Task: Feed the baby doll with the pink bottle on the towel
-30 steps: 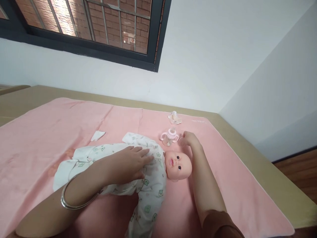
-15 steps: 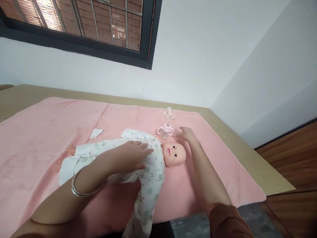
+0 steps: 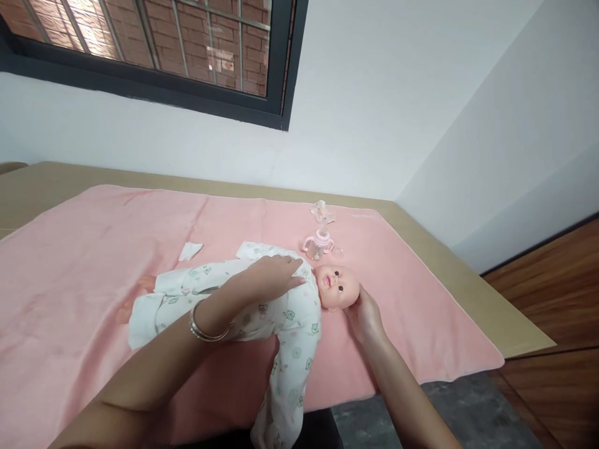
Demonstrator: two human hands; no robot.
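A baby doll (image 3: pixel 294 312) in a white printed outfit lies face up on a pink blanket (image 3: pixel 412 312), its bare head toward the right. My left hand (image 3: pixel 277 274) lies flat across the doll's chest, with fingers stretched out. At the crown of the head, my right hand (image 3: pixel 365 313) cups the doll from the right side; its fingertips are partly hidden behind the head. Just beyond the head stands a baby bottle (image 3: pixel 318 244) with pink handles. A small clear cap (image 3: pixel 337 252) lies beside the bottle.
A crumpled clear and white wrapper (image 3: pixel 322 212) lies behind the bottle. Past the doll's legs is a folded white cloth (image 3: pixel 191 251). The tan tabletop (image 3: pixel 468 299) shows around the blanket, against a white wall under a barred window (image 3: pixel 187 50).
My right hand has come back from beside the bottle to the doll's head. My left hand has shifted slightly right and up on the chest. The bottle stays upright.
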